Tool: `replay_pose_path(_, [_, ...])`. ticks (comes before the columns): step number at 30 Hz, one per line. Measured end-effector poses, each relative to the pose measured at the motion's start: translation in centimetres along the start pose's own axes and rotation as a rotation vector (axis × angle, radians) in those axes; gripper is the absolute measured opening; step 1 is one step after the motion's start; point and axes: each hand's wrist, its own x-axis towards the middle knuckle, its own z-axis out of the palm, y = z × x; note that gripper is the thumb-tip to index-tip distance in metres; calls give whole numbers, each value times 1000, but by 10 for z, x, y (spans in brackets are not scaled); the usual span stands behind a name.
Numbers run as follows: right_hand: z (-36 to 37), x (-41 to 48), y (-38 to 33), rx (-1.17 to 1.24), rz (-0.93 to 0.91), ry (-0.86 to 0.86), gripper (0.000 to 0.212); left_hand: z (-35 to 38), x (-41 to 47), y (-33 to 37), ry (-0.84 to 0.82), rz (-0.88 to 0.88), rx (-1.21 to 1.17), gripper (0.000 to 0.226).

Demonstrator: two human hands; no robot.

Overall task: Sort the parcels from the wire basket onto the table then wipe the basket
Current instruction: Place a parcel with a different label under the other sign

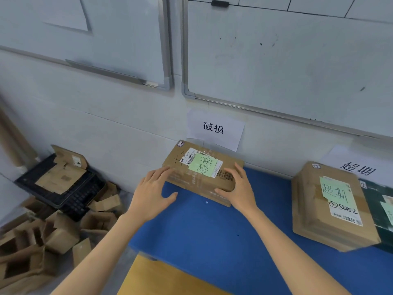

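A brown cardboard parcel [191, 179] with a green sticky note and a barcode label lies on the blue table [202, 231], against the wall under a white paper sign [213, 127]. My left hand [151, 192] touches the parcel's left end with straight fingers, its thumb spread out over the table. My right hand [240, 188] rests on the parcel's right end, fingers lying on the top and thumb against the front face. The wire basket is not in view.
A second brown parcel [331, 205] with a green note lies at the right under another sign [357, 169], beside a dark green parcel [374, 199]. Left of the table, a black crate [63, 199] and several scrap cardboard boxes [42, 241] cover the floor. A wooden surface [161, 279] adjoins the table's front.
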Motion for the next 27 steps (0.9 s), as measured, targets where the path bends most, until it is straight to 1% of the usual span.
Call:
replay_pose_path(4, [-2, 16, -1, 3, 10, 25, 72, 1, 9, -7, 7, -9, -16, 77])
replay_pose_path(9, [-2, 32, 1, 21, 36, 67, 70, 6, 21, -13, -6, -24, -3, 81])
replay_pose_path(18, [-9, 59, 2, -18, 27, 26, 70, 7, 36, -25, -25, -9, 87, 80])
replay_pose_path(27, [-14, 63, -2, -113, 43, -10, 72, 0, 40, -32, -37, 33, 95, 79])
